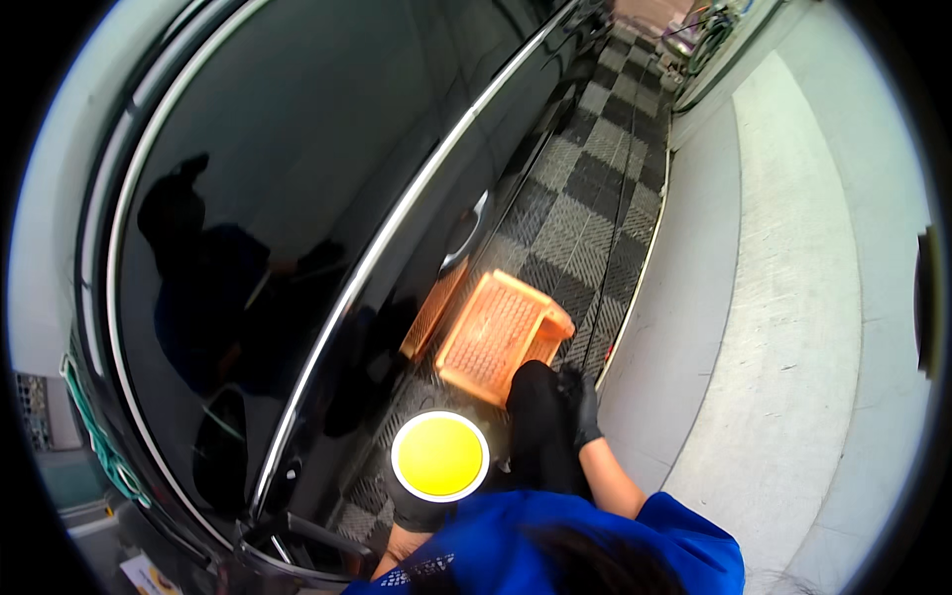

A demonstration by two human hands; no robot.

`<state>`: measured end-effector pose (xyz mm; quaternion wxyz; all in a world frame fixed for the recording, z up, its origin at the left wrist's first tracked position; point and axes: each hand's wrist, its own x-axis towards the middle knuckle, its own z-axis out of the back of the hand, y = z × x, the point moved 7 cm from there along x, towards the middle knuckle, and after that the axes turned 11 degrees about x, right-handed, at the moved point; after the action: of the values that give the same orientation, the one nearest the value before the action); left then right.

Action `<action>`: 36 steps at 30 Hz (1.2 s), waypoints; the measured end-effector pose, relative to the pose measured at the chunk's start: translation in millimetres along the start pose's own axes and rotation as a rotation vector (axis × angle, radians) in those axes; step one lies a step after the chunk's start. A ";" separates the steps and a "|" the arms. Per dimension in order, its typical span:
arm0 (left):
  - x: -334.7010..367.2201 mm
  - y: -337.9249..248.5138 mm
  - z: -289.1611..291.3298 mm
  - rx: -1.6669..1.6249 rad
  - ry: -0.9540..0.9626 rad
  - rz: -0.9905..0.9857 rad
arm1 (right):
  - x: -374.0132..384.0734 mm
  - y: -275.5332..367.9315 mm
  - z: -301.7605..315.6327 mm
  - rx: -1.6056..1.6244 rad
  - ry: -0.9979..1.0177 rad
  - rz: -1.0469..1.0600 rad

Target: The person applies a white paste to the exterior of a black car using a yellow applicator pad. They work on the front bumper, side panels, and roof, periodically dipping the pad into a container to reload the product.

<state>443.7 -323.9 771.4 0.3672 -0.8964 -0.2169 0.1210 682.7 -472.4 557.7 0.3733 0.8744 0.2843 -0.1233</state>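
Observation:
A round yellow disc (440, 455) with a white rim faces up at the lower middle. My left hand (420, 511), in a black glove, holds it from below and its near side; the disc covers the fingers. To the right, my right hand (587, 409), also gloved in black, hangs beside my dark trouser leg (540, 426). Its fingers blend into the dark background, so their shape is unclear. Just beyond that knee is an orange plastic step stool (491, 337) on the floor. A black car door (397, 288) with a chrome handle (468, 233) stands to my left.
Black and grey checkered floor tiles (585, 188) run along a narrow aisle between the car and a pale wall (783, 297). A side mirror (302, 545) juts out at the lower left. Hoses (709, 45) and other items sit at the far end.

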 end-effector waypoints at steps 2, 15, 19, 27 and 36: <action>17.4 -6.6 -25.4 0.028 0.041 0.012 | -10.2 8.8 -32.5 0.100 0.153 0.032; 181.4 -15.9 -184.8 0.303 -0.006 0.040 | -46.8 160.2 -244.6 0.470 0.443 -0.623; 186.0 -50.6 -247.0 0.925 -0.204 -0.192 | -46.6 231.3 -262.2 0.563 0.498 -0.813; 191.2 -187.0 -389.2 1.669 -0.400 -0.724 | -74.4 325.6 -395.6 0.683 0.686 -0.949; 181.0 -257.8 -416.2 1.893 -0.401 -0.553 | -86.0 315.6 -505.9 0.343 0.677 -0.822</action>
<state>681.7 -325.5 1236.0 0.9004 -0.1170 -0.2897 0.3027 800.9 -318.2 1128.0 0.0347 0.7307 0.6816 -0.0154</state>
